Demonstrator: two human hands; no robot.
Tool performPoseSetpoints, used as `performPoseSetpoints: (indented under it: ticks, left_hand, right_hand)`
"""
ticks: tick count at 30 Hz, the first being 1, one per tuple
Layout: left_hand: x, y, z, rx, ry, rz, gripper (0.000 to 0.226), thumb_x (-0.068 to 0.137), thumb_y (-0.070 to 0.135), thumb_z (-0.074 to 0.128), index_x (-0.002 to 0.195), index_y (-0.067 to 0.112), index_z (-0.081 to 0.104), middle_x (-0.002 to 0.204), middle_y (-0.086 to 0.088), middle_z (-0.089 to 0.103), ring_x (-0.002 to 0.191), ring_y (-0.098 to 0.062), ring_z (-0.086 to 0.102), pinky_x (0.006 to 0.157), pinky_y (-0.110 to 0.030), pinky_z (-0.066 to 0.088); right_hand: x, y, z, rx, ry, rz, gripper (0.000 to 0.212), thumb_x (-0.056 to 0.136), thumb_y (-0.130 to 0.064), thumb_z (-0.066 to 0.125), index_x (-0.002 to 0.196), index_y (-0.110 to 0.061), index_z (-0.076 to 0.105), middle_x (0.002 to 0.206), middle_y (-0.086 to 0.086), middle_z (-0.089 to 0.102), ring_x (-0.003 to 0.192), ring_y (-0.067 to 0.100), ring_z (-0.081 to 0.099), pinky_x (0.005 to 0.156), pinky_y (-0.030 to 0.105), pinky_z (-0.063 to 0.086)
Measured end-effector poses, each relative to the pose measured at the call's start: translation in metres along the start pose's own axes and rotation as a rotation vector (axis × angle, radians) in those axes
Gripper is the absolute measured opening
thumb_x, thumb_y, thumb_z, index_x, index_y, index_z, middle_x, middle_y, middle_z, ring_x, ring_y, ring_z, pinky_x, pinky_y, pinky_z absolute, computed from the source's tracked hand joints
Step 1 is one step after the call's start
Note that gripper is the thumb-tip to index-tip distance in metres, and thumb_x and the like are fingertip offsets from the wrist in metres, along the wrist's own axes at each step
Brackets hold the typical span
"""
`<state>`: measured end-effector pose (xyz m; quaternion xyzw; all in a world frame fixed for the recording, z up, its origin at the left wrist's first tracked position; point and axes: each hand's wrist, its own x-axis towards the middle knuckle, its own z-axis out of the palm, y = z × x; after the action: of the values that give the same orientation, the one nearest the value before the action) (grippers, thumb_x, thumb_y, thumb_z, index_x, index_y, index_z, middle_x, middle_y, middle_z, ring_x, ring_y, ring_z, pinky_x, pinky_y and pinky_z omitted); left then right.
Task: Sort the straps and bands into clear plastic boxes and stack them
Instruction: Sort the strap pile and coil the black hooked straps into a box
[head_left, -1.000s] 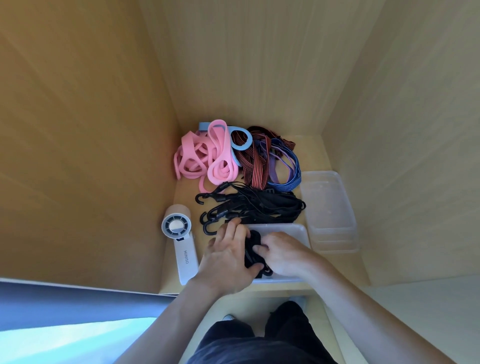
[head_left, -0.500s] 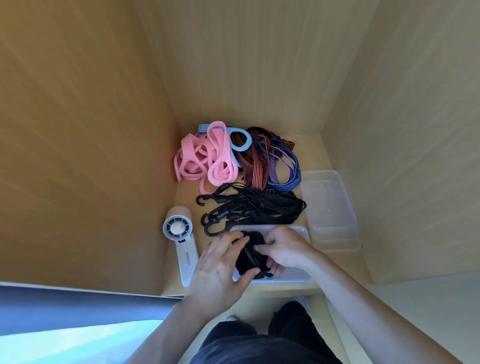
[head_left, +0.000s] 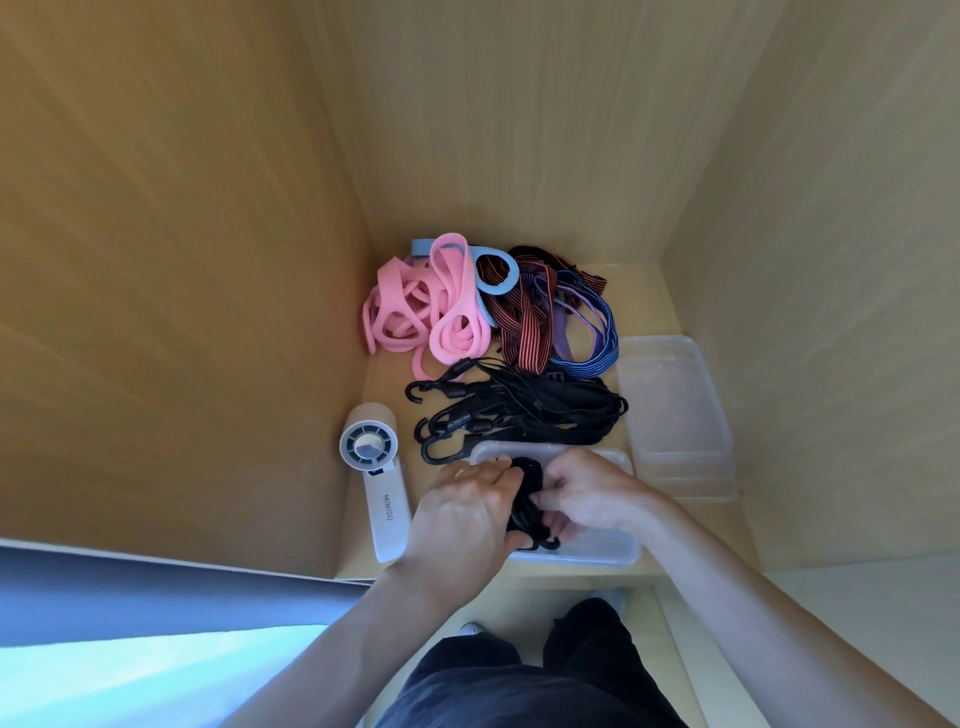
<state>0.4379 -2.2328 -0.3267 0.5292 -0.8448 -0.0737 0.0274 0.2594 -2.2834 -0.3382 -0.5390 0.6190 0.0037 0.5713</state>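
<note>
A clear plastic box (head_left: 597, 552) stands at the front edge of the shelf. Inside it lies a bundle of black straps (head_left: 529, 491). My left hand (head_left: 465, 512) grips the bundle from the left, thumb under it. My right hand (head_left: 584, 493) pinches the same bundle from the right. Behind the box lies a loose pile of black hooked cords (head_left: 519, 408). Further back are pink bands (head_left: 431, 306), a light blue band (head_left: 498, 273), red-striped straps (head_left: 522, 317) and blue and purple striped straps (head_left: 584, 332).
A stack of empty clear boxes (head_left: 675, 415) stands at the right by the wall. A white handheld fan (head_left: 376, 478) lies at the left. Wooden walls close in the shelf on three sides. My legs show below the front edge.
Both hands have shifted slightly right and back inside the box, gathering the black bundle more tightly between them. The piles behind have not moved.
</note>
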Motion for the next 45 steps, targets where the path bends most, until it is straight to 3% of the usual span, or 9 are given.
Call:
performPoseSetpoints:
  ticks: [3,6,12,16,21,32,35,39,45]
  left_hand:
    - [0.002,0.004,0.0,0.053,-0.004,0.011,0.069,0.079,0.058,0.074,0.134,0.026,0.047,0.124,0.005,0.065,0.113,-0.017,0.063,0.108,-0.03,0.037]
    - [0.003,0.007,0.002,0.084,-0.014,0.013,0.068,0.082,0.056,0.071,0.141,0.029,0.048,0.133,0.001,0.057,0.123,-0.02,0.056,0.112,-0.037,0.036]
    - [0.002,0.005,0.008,0.024,0.022,-0.024,0.06,0.082,0.06,0.068,0.133,0.03,0.059,0.132,0.007,0.051,0.125,-0.017,0.048,0.108,-0.034,0.038]
    - [-0.002,0.002,0.008,-0.051,0.029,-0.049,0.064,0.079,0.063,0.067,0.136,0.034,0.057,0.134,0.008,0.049,0.126,-0.018,0.045,0.105,-0.034,0.04]
    - [-0.004,-0.003,0.008,-0.134,0.001,-0.07,0.07,0.08,0.065,0.065,0.143,0.038,0.048,0.138,0.008,0.042,0.133,-0.016,0.036,0.111,-0.033,0.033]
    - [-0.019,-0.007,-0.006,-0.322,-0.021,-0.07,0.067,0.087,0.062,0.06,0.148,0.038,0.042,0.149,0.017,0.027,0.14,-0.003,0.019,0.115,-0.023,0.022]
    - [-0.025,-0.01,-0.012,-0.385,0.005,-0.103,0.064,0.087,0.06,0.063,0.145,0.039,0.045,0.149,0.021,0.029,0.138,0.004,0.02,0.107,-0.01,0.019]
    - [-0.03,-0.021,-0.021,-0.469,0.079,-0.204,0.052,0.089,0.055,0.065,0.137,0.038,0.053,0.145,0.022,0.035,0.136,0.005,0.03,0.109,-0.016,0.032]
    - [-0.039,-0.038,-0.029,-0.509,0.174,-0.347,0.038,0.091,0.046,0.067,0.128,0.039,0.059,0.136,0.027,0.041,0.132,0.009,0.035,0.107,-0.016,0.034]
  right_hand:
    - [-0.001,0.0,0.004,-0.174,0.097,-0.031,0.024,0.095,-0.023,0.065,0.071,-0.015,0.062,0.073,0.004,0.069,0.076,0.024,0.071,0.076,0.039,0.061]
    - [-0.006,-0.004,0.007,-0.277,0.169,-0.04,0.024,0.09,-0.023,0.065,0.069,-0.016,0.057,0.072,0.003,0.064,0.072,0.023,0.065,0.066,0.034,0.052]
    - [-0.021,-0.006,0.012,-0.362,0.209,-0.072,0.007,0.095,-0.02,0.057,0.095,-0.014,0.062,0.089,-0.001,0.063,0.074,0.014,0.061,0.053,0.023,0.039]
    - [-0.028,-0.005,0.009,-0.337,0.2,-0.059,0.021,0.097,-0.023,0.057,0.117,-0.018,0.06,0.106,-0.002,0.061,0.089,0.016,0.063,0.076,0.03,0.054]
    - [-0.034,-0.007,-0.011,-0.292,0.217,-0.062,0.029,0.097,-0.025,0.06,0.125,-0.019,0.06,0.123,0.002,0.062,0.102,0.021,0.066,0.097,0.04,0.053]
    - [-0.033,-0.027,-0.044,-0.124,0.335,-0.192,0.008,0.093,-0.018,0.065,0.098,-0.021,0.069,0.083,-0.003,0.075,0.077,0.015,0.073,0.084,0.041,0.06]
    - [-0.023,-0.036,-0.047,-0.079,0.398,-0.242,0.012,0.09,-0.017,0.067,0.09,-0.028,0.069,0.082,-0.007,0.074,0.078,0.011,0.072,0.081,0.037,0.06]
    - [-0.006,-0.056,-0.044,-0.157,0.446,-0.403,0.021,0.089,-0.009,0.065,0.088,-0.028,0.073,0.078,-0.012,0.072,0.074,-0.001,0.067,0.073,0.021,0.055]
    - [0.028,-0.076,-0.036,-0.433,0.518,-0.497,0.014,0.091,-0.015,0.069,0.104,-0.014,0.07,0.103,0.0,0.063,0.1,0.019,0.061,0.089,0.037,0.053]
